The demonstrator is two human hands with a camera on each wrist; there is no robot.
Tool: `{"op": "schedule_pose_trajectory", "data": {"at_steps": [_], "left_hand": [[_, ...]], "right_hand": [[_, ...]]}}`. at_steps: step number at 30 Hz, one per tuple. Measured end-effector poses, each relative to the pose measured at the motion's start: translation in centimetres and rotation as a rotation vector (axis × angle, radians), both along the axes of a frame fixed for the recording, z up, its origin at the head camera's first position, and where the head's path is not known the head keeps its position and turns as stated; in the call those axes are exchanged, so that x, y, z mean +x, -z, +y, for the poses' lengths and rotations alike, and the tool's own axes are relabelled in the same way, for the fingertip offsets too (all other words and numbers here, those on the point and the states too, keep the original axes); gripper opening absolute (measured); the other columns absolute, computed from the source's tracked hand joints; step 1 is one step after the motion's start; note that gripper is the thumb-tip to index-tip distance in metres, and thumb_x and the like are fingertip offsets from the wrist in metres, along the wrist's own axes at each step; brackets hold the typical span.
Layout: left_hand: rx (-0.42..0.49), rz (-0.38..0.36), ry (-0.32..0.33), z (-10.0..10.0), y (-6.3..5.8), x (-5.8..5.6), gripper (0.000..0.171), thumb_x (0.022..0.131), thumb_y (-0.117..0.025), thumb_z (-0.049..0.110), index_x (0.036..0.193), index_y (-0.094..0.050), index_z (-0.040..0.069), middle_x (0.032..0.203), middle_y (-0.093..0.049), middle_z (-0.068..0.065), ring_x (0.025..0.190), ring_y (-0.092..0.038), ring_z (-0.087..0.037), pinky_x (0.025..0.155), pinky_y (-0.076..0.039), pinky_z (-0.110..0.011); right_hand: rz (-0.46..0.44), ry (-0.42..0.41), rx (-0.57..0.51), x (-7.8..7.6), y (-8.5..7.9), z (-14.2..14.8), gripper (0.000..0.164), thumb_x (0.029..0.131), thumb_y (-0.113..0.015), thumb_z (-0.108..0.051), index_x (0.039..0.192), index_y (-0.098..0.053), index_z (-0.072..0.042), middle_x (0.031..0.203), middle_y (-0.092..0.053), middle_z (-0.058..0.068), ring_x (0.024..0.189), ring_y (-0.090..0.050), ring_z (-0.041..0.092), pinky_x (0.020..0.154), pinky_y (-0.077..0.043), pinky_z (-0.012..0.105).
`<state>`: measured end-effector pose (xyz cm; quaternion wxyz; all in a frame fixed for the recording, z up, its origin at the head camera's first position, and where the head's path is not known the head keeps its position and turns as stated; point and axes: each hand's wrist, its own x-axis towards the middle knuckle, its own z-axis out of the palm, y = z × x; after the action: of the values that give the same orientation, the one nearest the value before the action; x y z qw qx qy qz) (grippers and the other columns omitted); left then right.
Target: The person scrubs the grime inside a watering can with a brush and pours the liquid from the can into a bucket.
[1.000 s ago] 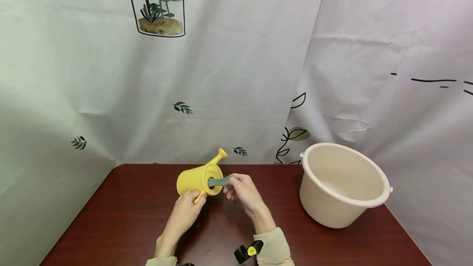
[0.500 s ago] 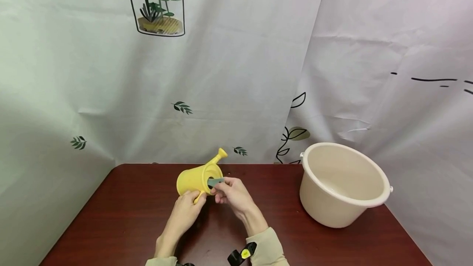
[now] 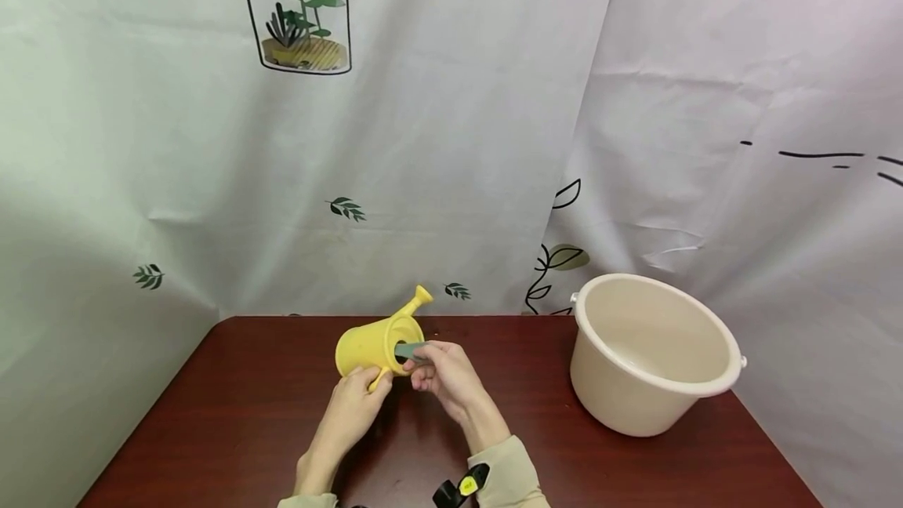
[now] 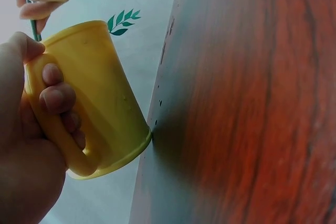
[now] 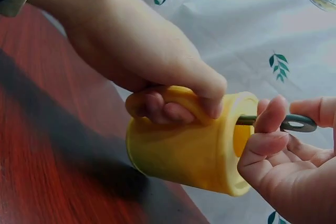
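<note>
A yellow watering can (image 3: 363, 347) is tipped on its side in the head view, its mouth facing right and its spout slanting up. My left hand (image 3: 354, 406) grips its handle, fingers curled through the loop in the left wrist view. My right hand (image 3: 451, 382) pinches a slim grey-green handle (image 5: 299, 123) with a hole in its end. That handle reaches into the can's mouth; the far part of the tool is hidden inside, so I cannot tell its kind. In the right wrist view, the fingers are close to the rim.
A large cream bucket (image 3: 628, 390) stands at the right of the dark red-brown table (image 3: 233, 414). White cloth (image 3: 451, 139) with printed leaves and a plant jar hangs behind the table's far edge.
My right hand has moved left toward the can's mouth, and the grey-green handle has gone deeper inside. The left hand and the watering can have stayed nearly still.
</note>
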<state>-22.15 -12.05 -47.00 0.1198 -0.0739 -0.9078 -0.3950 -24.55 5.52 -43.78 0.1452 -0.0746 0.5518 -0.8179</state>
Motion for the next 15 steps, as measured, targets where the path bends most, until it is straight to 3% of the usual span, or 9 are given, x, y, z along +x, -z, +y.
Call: {"op": "schedule_pose_trajectory", "data": {"at_steps": [15], "left_hand": [[0.006, 0.035, -0.005, -0.2, 0.2, 0.0, 0.041, 0.094, -0.062, 0.023, 0.06, -0.039, 0.018, 0.064, -0.037, 0.002, 0.061, -0.038, -0.012, 0.056, -0.034, -0.027]], "right_hand": [[-0.001, -0.023, -0.007, -0.2, -0.9, 2.3, 0.01, 0.086, -0.049, -0.004, 0.084, -0.057, 0.0, 0.065, -0.06, 0.007, 0.046, -0.053, 0.012, 0.049, -0.046, 0.022]]}}
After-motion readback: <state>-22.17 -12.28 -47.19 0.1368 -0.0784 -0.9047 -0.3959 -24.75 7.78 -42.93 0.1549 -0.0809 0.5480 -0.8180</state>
